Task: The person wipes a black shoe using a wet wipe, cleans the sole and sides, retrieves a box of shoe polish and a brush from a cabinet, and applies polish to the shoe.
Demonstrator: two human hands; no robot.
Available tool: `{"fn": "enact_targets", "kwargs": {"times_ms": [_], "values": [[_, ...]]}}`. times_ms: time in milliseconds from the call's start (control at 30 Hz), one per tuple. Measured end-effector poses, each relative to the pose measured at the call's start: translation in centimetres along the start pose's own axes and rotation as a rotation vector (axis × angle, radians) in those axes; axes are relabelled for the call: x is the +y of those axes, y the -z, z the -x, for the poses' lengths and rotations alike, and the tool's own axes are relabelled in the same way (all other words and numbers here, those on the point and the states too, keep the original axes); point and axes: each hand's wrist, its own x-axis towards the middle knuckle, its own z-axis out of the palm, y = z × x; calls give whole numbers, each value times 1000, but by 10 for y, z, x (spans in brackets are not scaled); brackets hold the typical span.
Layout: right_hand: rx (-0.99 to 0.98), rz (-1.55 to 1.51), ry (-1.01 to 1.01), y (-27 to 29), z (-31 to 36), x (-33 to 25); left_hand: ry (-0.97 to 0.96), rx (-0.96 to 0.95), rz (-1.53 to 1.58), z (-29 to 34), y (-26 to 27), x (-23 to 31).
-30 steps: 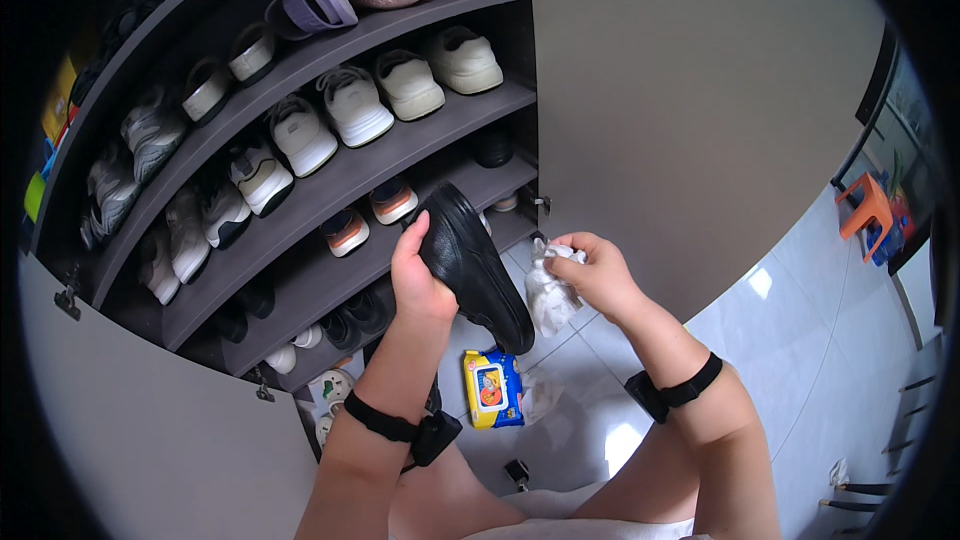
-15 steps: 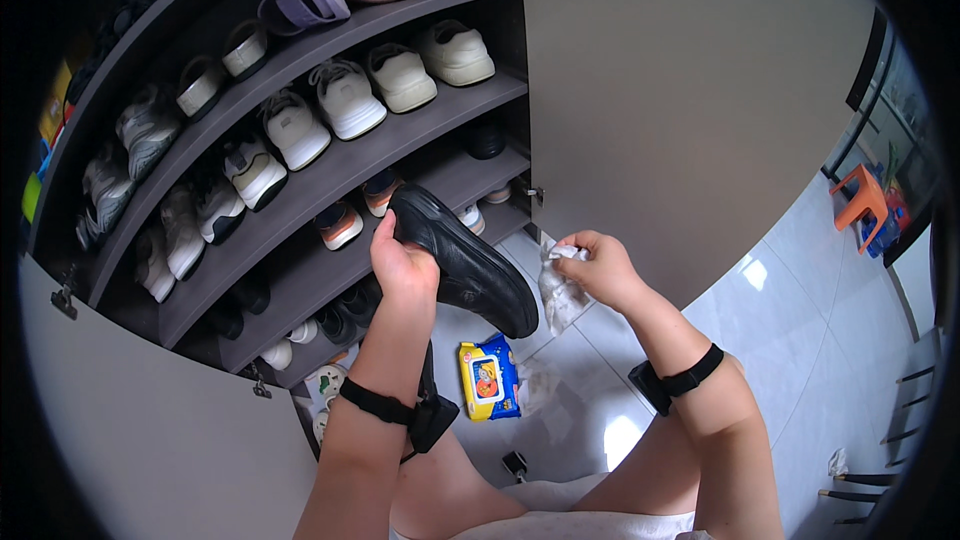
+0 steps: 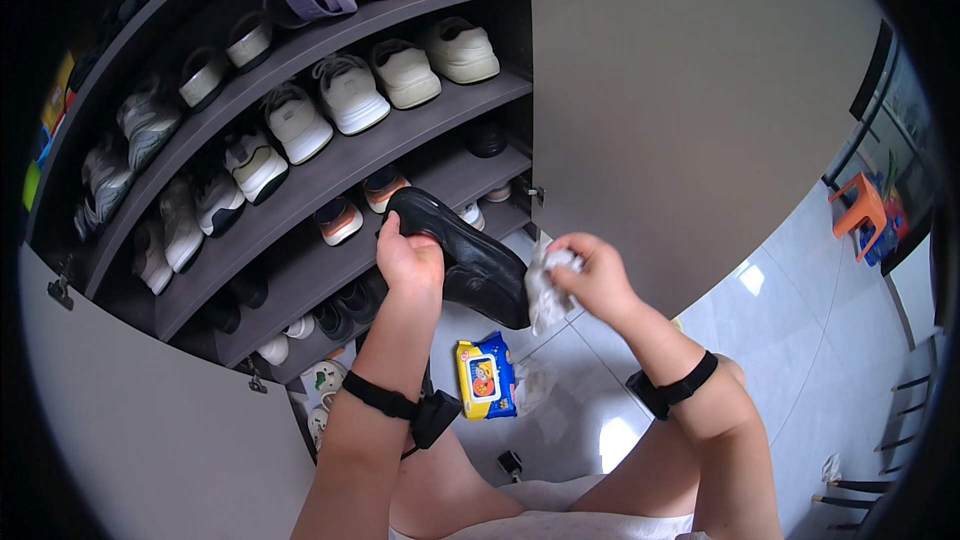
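Left hand (image 3: 412, 265): wrapped around the heel end of a black shoe (image 3: 480, 265), thumb along the near side, the other fingers largely hidden. The shoe is held up off the floor (image 3: 610, 370), tilted, toe slanting down to the right; gripping it by that end probably leaves the toe within the right hand's reach.

Right hand (image 3: 595, 275): thumb and fingers pinch a crumpled white wipe (image 3: 548, 292), its loose part hanging toward the toe. They look to be touching, though blur makes this uncertain.

Below the shoe, a yellow-and-blue wipes packet (image 3: 484, 378) lies face up on the tiles, presumably for easy reach. A crumpled white sheet (image 3: 536, 388) lies just beside it.

Ahead, a shoe cabinet (image 3: 460, 107) holds white sneakers (image 3: 350, 98) side by side, likely to save room. Its right door (image 3: 690, 110) is swung wide, leaving the shelves accessible.
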Motion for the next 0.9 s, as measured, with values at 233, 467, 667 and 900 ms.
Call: {"fn": "enact_targets", "kwargs": {"times_ms": [233, 467, 667, 900], "values": [[-543, 733, 3, -1, 7, -1, 299, -291, -218, 16, -8, -6], [-57, 635, -9, 32, -17, -13, -30, -1080, -1959, 63, -10, -30], [97, 497, -110, 59, -22, -4, 112, -1266, -1286, 61, 5, -5], [-18, -277, -404, 54, -23, 2, 542, -938, -432, 37, 26, 30]]}}
